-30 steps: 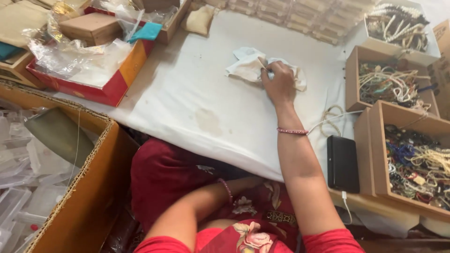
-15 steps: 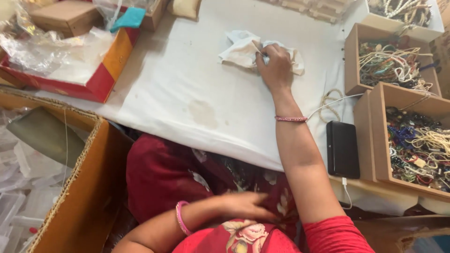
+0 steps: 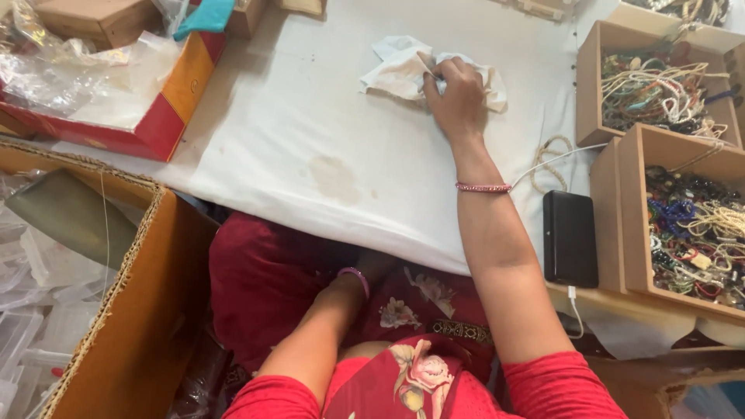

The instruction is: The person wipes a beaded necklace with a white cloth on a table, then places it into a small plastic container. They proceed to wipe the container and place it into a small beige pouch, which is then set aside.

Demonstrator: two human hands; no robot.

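While the right hand (image 3: 458,97) stays pressed on the cloth:
Cloth: crumpled white rag (image 3: 403,71), bunched under curled fingertips (image 3: 436,77), same spot.
Left hand (image 3: 371,268): now tucked beneath table edge (image 3: 403,240); fingers hidden, grip unknowable.
Meaning: wiping continues, one-handed.

- Right hand (image 3: 456,97) reaches out over the white cloth-covered table (image 3: 310,147), fingers pressed onto a crumpled white rag (image 3: 403,71). Grip looks closed on the rag, but hard to confirm from this angle.
- Pink bangle (image 3: 483,187) on right wrist.
- Left hand (image 3: 372,268) down in the lap, under the table edge, mostly hidden; can't tell its state.
- Black power bank (image 3: 570,238) right of the forearm, white cable (image 3: 555,159) running from it.
- Two wooden boxes of beaded strings: one far right (image 3: 656,85), one nearer (image 3: 691,225).
- Red-orange box (image 3: 167,109) with clear plastic, top left.
- Cardboard carton (image 3: 132,310) at the left.
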